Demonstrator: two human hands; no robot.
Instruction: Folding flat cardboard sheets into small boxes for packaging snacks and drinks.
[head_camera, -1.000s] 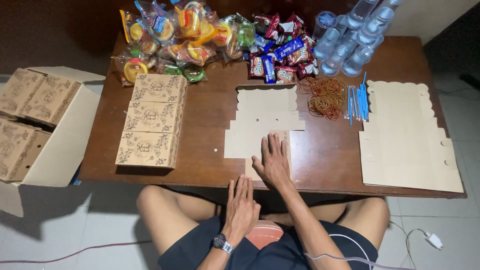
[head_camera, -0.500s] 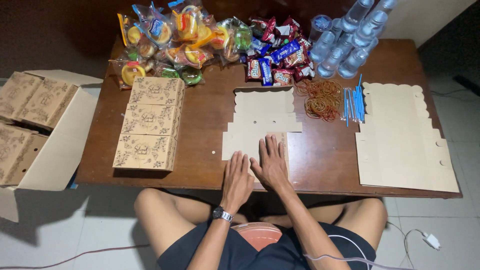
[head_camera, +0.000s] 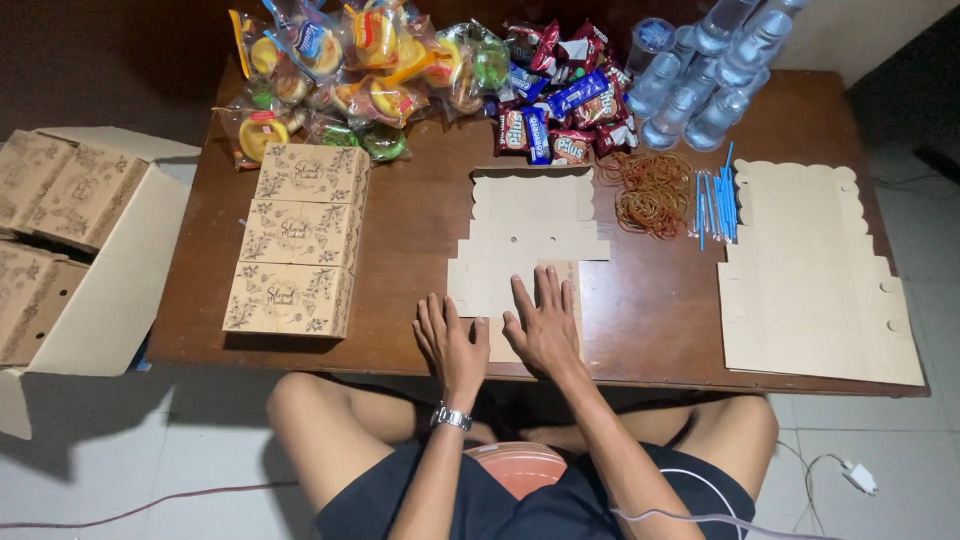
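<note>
A flat, unfolded cardboard box blank (head_camera: 528, 225) lies in the middle of the brown table (head_camera: 420, 190). My right hand (head_camera: 540, 322) presses flat on the blank's near flap, fingers spread. My left hand (head_camera: 450, 338), with a watch on the wrist, rests palm down at the blank's lower left corner near the table's front edge. Neither hand holds anything.
Three folded printed boxes (head_camera: 295, 240) lie in a row at the left. Wrapped snacks (head_camera: 360, 60), chocolate packets (head_camera: 555, 90) and water cups (head_camera: 700, 70) line the far edge. Rubber bands (head_camera: 645, 190), blue straws (head_camera: 715, 205), a stack of blanks (head_camera: 815, 270) sit right. An open carton (head_camera: 80, 250) stands on the floor left.
My left hand has come up from my lap onto the table's front edge beside the right hand. The right hand has stayed on the blank.
</note>
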